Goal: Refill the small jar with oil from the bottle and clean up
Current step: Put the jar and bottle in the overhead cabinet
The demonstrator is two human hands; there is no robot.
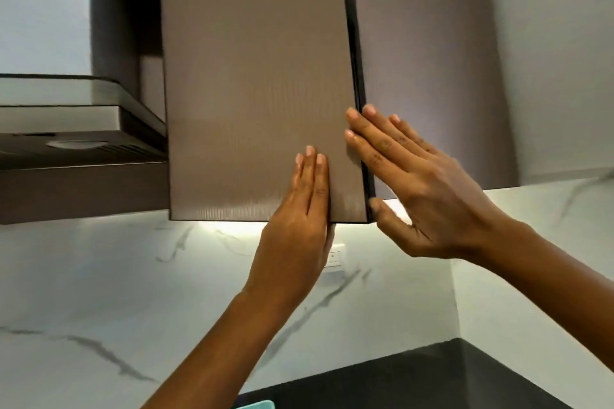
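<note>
Two brown wall cupboard doors hang above the counter. My left hand (300,209) lies flat with straight fingers against the lower right corner of the left door (255,76). My right hand (412,186) is spread flat across the dark gap between the doors, fingertips on the left door's edge, palm over the right door (425,53). Neither hand holds anything. The jar and the oil bottle are out of view.
A steel and dark chimney hood (76,129) juts out at the left, level with the doors' lower half. White marble wall tiles (99,292) run below, with a wall socket (334,257) under the cupboard. A black counter (432,382) and a teal object (255,404) show at the bottom.
</note>
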